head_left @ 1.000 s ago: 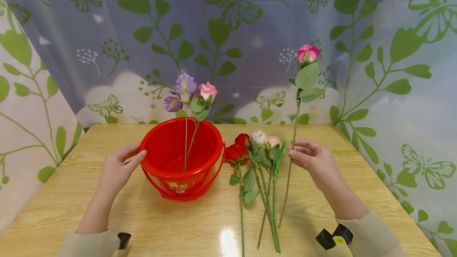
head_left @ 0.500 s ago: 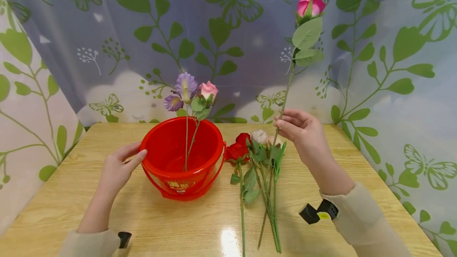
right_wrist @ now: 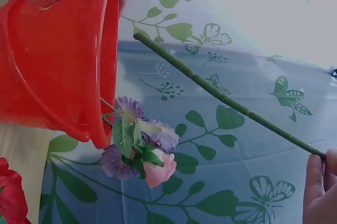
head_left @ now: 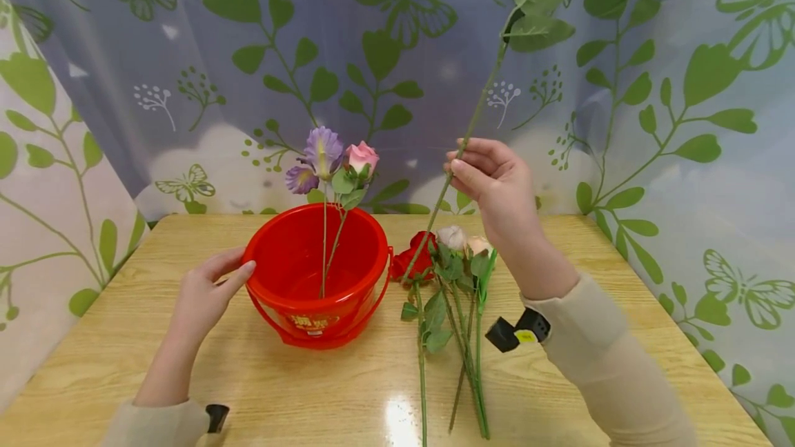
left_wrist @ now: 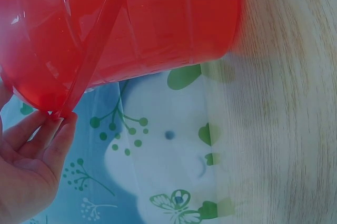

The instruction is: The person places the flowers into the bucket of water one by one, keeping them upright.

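My left hand (head_left: pixel 205 295) grips the rim of a red plastic bucket (head_left: pixel 279 247) at its left side, thumb on top of the rim. In the left wrist view its fingers touch the spot where the bucket handle (left_wrist: pixel 95 50) joins. A purple iris (head_left: pixel 324 152) and a pale pink rose (head_left: pixel 362 159) stand in the bucket, leaning right. My right hand (head_left: pixel 502 199) pinches the stem of a rose (head_left: pixel 481 105) between thumb and fingers, held up in the air. Its bloom is out of view above; the stem's lower end slants down left, overlapping the red rose (head_left: pixel 406 262).
Right of the bucket, the red rose, a white rose (head_left: pixel 451 237) and a peach rose (head_left: pixel 478 245) lie on the wooden table (head_left: pixel 298 399), among several stems and a bright green piece (head_left: pixel 487 281). A printed curtain (head_left: pixel 435 81) hangs behind.
My right hand has lifted the pink rose up and to the left, tilting its stem, until the bloom left the head view. The left hand and bucket have stayed put.
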{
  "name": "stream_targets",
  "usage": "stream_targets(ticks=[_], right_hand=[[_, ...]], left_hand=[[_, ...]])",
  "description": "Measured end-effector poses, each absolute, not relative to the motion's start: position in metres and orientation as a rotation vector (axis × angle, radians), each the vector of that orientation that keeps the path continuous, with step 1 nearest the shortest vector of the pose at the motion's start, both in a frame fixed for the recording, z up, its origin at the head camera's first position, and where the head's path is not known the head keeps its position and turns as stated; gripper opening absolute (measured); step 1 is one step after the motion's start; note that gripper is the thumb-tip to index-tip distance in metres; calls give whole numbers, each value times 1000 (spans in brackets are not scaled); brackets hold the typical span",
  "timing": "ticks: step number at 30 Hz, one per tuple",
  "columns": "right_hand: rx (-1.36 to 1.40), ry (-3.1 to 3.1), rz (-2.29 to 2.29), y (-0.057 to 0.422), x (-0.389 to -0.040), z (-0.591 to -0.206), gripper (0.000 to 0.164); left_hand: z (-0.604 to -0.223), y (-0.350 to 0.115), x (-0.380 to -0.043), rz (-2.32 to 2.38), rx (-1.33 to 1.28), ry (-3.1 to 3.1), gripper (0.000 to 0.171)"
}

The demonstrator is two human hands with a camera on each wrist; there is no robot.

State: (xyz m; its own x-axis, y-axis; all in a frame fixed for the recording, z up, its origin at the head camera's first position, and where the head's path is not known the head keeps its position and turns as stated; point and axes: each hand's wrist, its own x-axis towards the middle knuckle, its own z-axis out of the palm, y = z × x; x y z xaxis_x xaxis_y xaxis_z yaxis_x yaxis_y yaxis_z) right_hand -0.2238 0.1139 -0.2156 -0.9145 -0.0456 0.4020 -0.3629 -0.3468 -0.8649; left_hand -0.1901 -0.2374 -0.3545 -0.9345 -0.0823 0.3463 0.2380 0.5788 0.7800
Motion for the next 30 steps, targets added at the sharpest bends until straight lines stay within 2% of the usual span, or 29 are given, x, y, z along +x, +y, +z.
stream_targets(ticks=[11, 18, 30], right_hand=[[528, -1764, 2289, 72, -240, -219, 18], [538, -1916, 2187, 46, -249, -237, 24], [521, -2115, 2148, 26, -250, -273, 19]], left_hand=[[-354, -238, -189, -1287, -126, -2467, 43], [-353, -238, -189, -1286, -125, -2468, 43], [-355, -239, -190, -1290, -126, -2456, 42]])
